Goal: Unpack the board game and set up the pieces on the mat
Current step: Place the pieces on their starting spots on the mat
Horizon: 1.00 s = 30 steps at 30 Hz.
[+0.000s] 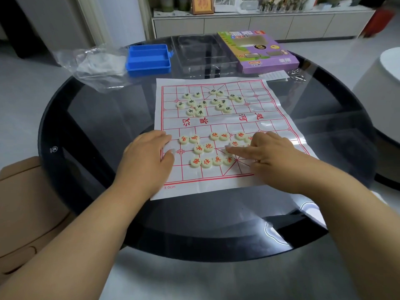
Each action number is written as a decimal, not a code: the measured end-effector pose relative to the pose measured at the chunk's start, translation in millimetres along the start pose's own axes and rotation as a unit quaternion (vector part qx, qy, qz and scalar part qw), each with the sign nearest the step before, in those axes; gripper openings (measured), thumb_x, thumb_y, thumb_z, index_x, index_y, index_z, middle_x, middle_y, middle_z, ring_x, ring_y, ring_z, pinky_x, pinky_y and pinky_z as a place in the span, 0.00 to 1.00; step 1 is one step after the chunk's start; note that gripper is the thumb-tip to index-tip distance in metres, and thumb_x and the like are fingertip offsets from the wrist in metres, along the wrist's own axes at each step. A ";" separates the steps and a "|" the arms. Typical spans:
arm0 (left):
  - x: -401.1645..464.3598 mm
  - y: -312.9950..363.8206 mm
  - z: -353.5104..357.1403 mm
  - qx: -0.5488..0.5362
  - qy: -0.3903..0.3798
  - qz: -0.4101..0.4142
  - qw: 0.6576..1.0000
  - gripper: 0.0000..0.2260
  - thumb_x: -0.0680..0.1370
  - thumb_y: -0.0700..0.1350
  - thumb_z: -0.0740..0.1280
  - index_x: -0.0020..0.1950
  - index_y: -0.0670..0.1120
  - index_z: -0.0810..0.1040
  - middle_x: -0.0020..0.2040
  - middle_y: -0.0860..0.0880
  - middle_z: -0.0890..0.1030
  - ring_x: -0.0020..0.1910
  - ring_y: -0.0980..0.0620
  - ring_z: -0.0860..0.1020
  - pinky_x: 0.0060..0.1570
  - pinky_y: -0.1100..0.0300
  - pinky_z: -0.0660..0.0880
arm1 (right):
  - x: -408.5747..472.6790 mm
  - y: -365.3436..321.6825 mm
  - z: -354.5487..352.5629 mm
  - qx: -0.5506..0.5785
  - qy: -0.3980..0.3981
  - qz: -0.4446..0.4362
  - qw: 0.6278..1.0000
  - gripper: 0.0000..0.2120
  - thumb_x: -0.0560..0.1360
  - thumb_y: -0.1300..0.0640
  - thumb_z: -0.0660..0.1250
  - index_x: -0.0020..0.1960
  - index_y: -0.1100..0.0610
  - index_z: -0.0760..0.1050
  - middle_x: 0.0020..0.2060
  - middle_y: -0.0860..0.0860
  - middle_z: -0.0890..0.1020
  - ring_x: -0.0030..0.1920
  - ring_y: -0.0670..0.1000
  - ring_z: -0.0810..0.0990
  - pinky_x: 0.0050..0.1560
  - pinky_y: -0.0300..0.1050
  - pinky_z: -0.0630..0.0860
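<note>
Red pieces (208,150): loose cluster on the near half of the mat (216,124), not yet on grid crossings. Black pieces (205,102): heaped on the far half, well beyond both hands.

Step in hand, by my reading: sorting reds to start positions. Advise you slide one piece at a time w/ a fingertip, keep neighbours clear, and seat each on a line crossing, back rank first. Mat is thin and creased; it's likely to shift if you push hard.

Right hand (270,152): index finger extended, tip touching a red piece at the cluster's right side; other fingers loosely curled, gripping nothing. More reds lie partly under this hand, count unclear.

Left hand (149,152): flat, fingers straight, pressing the mat's left edge onto the worktop (97,118); nearest reds just right of its fingertips, not touching.

Beyond the mat: blue tray (148,59), plastic bag (93,66), purple box (257,50).
</note>
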<state>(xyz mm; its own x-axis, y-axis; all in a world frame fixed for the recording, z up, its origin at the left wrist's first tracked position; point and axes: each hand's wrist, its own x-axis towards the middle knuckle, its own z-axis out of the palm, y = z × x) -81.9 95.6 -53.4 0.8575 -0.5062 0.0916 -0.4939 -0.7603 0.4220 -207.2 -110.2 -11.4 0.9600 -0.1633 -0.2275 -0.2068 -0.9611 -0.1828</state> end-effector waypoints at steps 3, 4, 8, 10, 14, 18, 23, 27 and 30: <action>0.7 -0.6 -0.1 0.001 0.004 0.005 1.000 0.20 0.80 0.49 0.61 0.72 0.49 0.69 0.73 0.53 0.67 0.71 0.52 0.63 0.71 0.54 0.58 | -10.1 8.1 -1.1 -0.006 -0.018 0.008 1.000 0.24 0.81 0.54 0.49 0.73 0.34 0.54 0.44 0.42 0.62 0.50 0.46 0.61 0.54 0.41 0.58; 0.8 -0.3 -0.1 0.002 0.006 0.006 1.000 0.20 0.80 0.49 0.61 0.72 0.49 0.69 0.73 0.53 0.67 0.71 0.52 0.64 0.71 0.54 0.58 | -13.8 10.5 -1.7 -0.007 -0.024 0.009 1.000 0.24 0.81 0.54 0.50 0.73 0.34 0.54 0.43 0.42 0.63 0.49 0.46 0.61 0.54 0.41 0.58; 0.3 0.3 0.3 0.008 0.005 0.005 1.000 0.20 0.80 0.50 0.61 0.72 0.49 0.69 0.73 0.53 0.67 0.71 0.52 0.64 0.71 0.53 0.58 | -28.9 14.2 -5.4 0.004 -0.067 0.015 0.998 0.24 0.81 0.54 0.52 0.72 0.33 0.54 0.42 0.39 0.63 0.50 0.46 0.63 0.57 0.41 0.62; 0.9 0.0 0.5 0.007 0.004 0.003 1.000 0.20 0.80 0.50 0.61 0.72 0.49 0.69 0.73 0.53 0.67 0.71 0.52 0.64 0.71 0.53 0.58 | -34.1 10.6 -6.7 0.015 -0.088 0.009 0.996 0.25 0.81 0.55 0.53 0.72 0.33 0.54 0.43 0.39 0.64 0.52 0.46 0.64 0.59 0.41 0.64; 2.4 -0.5 0.1 -0.006 0.003 -0.009 1.000 0.21 0.78 0.51 0.64 0.71 0.50 0.70 0.72 0.54 0.67 0.71 0.52 0.63 0.71 0.52 0.59 | -37.2 5.3 -7.1 0.029 -0.102 0.002 0.994 0.26 0.80 0.56 0.56 0.72 0.33 0.55 0.45 0.40 0.66 0.51 0.45 0.65 0.60 0.42 0.66; 3.1 -0.7 0.4 -0.006 0.004 -0.012 1.000 0.21 0.78 0.52 0.64 0.71 0.50 0.70 0.73 0.55 0.67 0.71 0.52 0.63 0.71 0.53 0.59 | -36.6 4.3 -5.3 0.032 -0.101 -0.003 0.994 0.26 0.80 0.56 0.55 0.71 0.32 0.56 0.45 0.41 0.66 0.50 0.45 0.65 0.58 0.42 0.66; 3.2 -1.4 0.2 -0.007 0.005 -0.012 1.000 0.21 0.78 0.51 0.64 0.71 0.51 0.70 0.72 0.55 0.67 0.71 0.53 0.64 0.70 0.54 0.59 | -36.0 4.5 -3.6 0.035 -0.089 -0.008 0.995 0.26 0.80 0.56 0.56 0.72 0.33 0.57 0.43 0.39 0.64 0.49 0.45 0.64 0.54 0.39 0.63; 2.4 -0.8 -0.2 -0.006 0.003 -0.013 1.000 0.22 0.78 0.51 0.64 0.72 0.51 0.69 0.73 0.55 0.67 0.71 0.53 0.63 0.70 0.53 0.60 | -36.4 2.5 -3.9 0.041 -0.088 -0.008 0.995 0.25 0.80 0.56 0.56 0.72 0.35 0.58 0.42 0.39 0.64 0.50 0.45 0.65 0.54 0.39 0.63; 2.3 -0.8 0.3 -0.014 0.004 -0.014 1.000 0.22 0.78 0.51 0.64 0.72 0.50 0.70 0.73 0.55 0.67 0.71 0.53 0.64 0.70 0.54 0.60 | -36.2 3.4 -11.2 0.084 -0.082 0.009 0.993 0.25 0.80 0.58 0.56 0.71 0.36 0.61 0.47 0.41 0.68 0.52 0.45 0.66 0.55 0.40 0.64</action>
<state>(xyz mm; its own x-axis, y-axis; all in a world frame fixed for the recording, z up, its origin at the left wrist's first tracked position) -79.6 94.9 -53.8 0.8719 -0.4819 0.0873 -0.4661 -0.7617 0.4501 -240.5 -110.1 6.9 0.9150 -0.1279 -0.3826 -0.2653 -0.9052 -0.3321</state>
